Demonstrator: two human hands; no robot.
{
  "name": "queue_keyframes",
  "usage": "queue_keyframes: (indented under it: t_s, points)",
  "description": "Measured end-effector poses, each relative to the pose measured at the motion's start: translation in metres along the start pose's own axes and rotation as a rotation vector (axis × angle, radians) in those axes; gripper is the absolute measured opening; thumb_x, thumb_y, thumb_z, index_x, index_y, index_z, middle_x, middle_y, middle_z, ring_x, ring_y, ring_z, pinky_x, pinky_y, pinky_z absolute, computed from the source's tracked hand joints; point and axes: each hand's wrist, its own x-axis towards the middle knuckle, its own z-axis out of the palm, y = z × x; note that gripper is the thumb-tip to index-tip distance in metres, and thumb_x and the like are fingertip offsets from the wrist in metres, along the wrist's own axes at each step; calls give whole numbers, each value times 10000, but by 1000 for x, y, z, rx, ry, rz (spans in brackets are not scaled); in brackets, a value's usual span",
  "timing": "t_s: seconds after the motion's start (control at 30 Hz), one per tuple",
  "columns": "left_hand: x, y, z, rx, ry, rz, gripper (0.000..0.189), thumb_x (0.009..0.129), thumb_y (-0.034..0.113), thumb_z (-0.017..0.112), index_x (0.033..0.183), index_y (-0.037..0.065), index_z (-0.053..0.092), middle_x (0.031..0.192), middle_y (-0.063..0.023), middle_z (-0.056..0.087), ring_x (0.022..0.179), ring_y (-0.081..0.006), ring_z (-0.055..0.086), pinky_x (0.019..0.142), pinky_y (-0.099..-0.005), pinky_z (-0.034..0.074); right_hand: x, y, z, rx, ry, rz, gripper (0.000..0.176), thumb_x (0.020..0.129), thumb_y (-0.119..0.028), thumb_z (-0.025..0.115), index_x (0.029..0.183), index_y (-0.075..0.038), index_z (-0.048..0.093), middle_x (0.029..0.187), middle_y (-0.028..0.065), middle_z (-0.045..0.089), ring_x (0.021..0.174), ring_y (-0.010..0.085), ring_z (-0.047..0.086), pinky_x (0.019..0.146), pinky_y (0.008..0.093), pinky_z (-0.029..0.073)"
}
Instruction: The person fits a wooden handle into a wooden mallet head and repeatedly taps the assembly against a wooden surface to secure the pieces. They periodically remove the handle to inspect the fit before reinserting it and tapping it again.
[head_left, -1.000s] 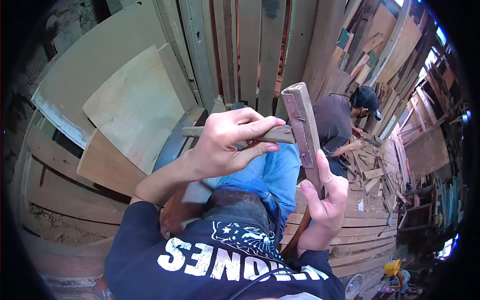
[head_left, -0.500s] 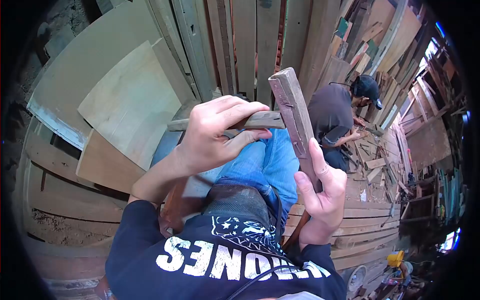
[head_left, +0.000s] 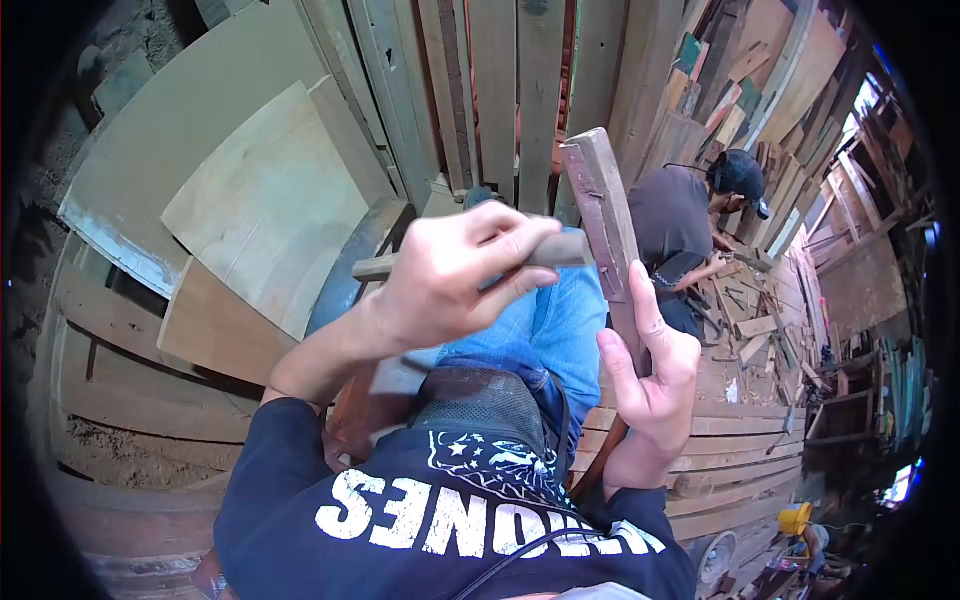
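Observation:
My left hand point(head_left: 455, 265), slightly blurred, is closed around a short wooden stick point(head_left: 566, 250), whose rear end sticks out behind the wrist side. The stick's front end points right, close to the dark, reddish-brown face of a wood strip point(head_left: 608, 205); a narrow gap seems to separate them. Small nails point(head_left: 597, 192) stick out of that face. My right hand point(head_left: 655, 375) grips the strip's lower part between thumb and fingers, keeping it nearly upright and tilted a little left. Both pieces are held above my lap.
Plywood sheets point(head_left: 270, 210) lean at the left. Upright planks point(head_left: 490, 110) stand ahead. A co-worker in a dark cap point(head_left: 738, 175) crouches at the right beside scattered wood scraps point(head_left: 750, 325). A yellow object point(head_left: 794, 518) lies at the lower right.
The stick's front end has drawn away from the strip's face and turned in my left hand. The strip has shifted slightly right and up.

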Motion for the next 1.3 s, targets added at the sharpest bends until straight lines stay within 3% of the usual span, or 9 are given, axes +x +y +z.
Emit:
queue_keyframes:
  t_s: [0.2,0.3,0.37,0.53,0.63,0.83,1.1,1.2,1.3]
  points:
    - [2,-4,5,-94,102,-119,388,761,28,789,1137,-2,696,946,-140,702,779,-206,703,674,-305,558,-2,-1,0,4,-1,-4,576,814,1,697,1371,-48,556,959,210,717,738,251,724,683,276,529]
    - [3,-6,5,-117,116,-34,373,770,83,803,1127,39,703,926,-130,701,749,-227,715,641,-304,572,-1,-1,3,20,15,-24,575,816,1,695,1372,-53,557,950,214,714,737,253,724,687,283,531]
    - [6,-7,3,-117,167,-97,365,763,58,798,1114,19,707,966,-146,718,784,-240,721,671,-312,576,-1,-2,3,30,41,-70,574,816,0,694,1371,-53,557,946,219,712,736,255,725,687,286,533]
    - [-2,-3,6,-8,123,50,436,709,9,796,1135,14,701,989,-142,728,752,-226,707,641,-311,562,-2,-7,5,20,53,-73,587,812,11,692,1378,-40,546,960,227,708,758,270,729,696,293,536]
    - [1,-9,3,-33,198,-7,453,696,16,801,1139,18,700,992,-141,728,728,-229,699,632,-313,556,-3,-11,3,14,32,-45,587,817,14,685,1383,-36,537,987,236,706,796,276,736,712,293,538]
    - [0,-1,5,-13,158,71,425,711,-46,793,1125,-33,698,902,-143,735,705,-214,701,619,-285,532,-3,-11,2,24,28,-7,575,829,7,677,1384,-16,528,1068,240,699,864,287,739,748,300,544]
    - [3,-2,6,-44,182,79,433,686,8,825,1102,-23,706,904,-159,728,699,-220,693,615,-311,533,-3,-14,5,-4,63,-8,583,831,3,675,1393,-25,522,829,203,687,640,240,679,643,296,516]
    - [3,2,5,-10,195,-24,439,693,-5,815,1117,-20,701,899,-158,726,691,-217,686,612,-310,530,-3,-10,9,13,67,-51,584,834,6,672,1396,-25,518,855,206,701,648,246,692,636,293,519]
    - [-2,4,10,-44,114,35,436,705,-10,813,1126,-17,699,895,-157,726,696,-211,685,611,-301,529,-3,-11,6,26,69,-58,593,833,5,676,1402,-32,514,865,208,702,628,243,682,629,285,516]
